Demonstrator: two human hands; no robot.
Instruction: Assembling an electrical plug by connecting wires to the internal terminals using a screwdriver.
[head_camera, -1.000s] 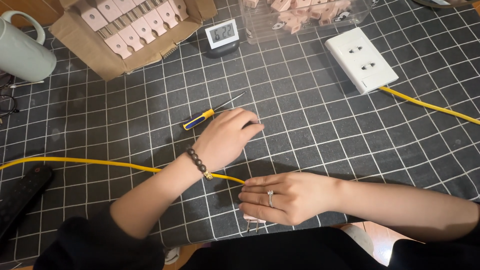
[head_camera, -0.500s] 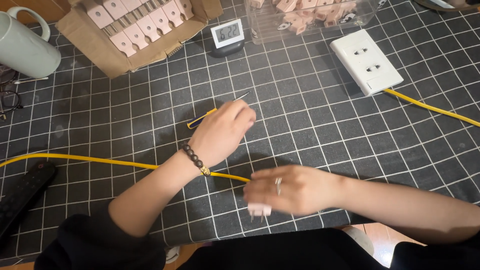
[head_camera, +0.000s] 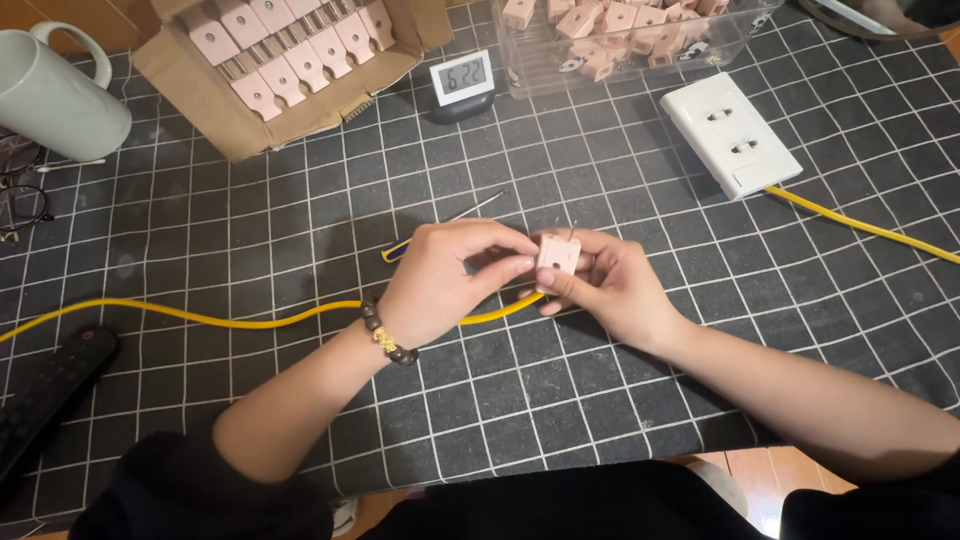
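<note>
Holding a small pale pink plastic plug body (head_camera: 557, 256) between both hands just above the bench (head_camera: 700, 390), the person appears to be at the wiring step, joining the plug to the yellow cable (head_camera: 250, 322). The right hand (head_camera: 615, 285) pinches the plug from its right side, fingers closed on its edges. The left hand (head_camera: 445, 285) curls in from the left, fingertips pressed together near the plug's left face; whether it grips the cable end there cannot be told. Two thin metal prongs project upward from the plug. A yellow-and-blue-handled screwdriver (head_camera: 440, 228) lies on the bench just behind the left hand, untouched. The next move likely calls for steadying the plug one-handed and taking up that screwdriver.
</note>
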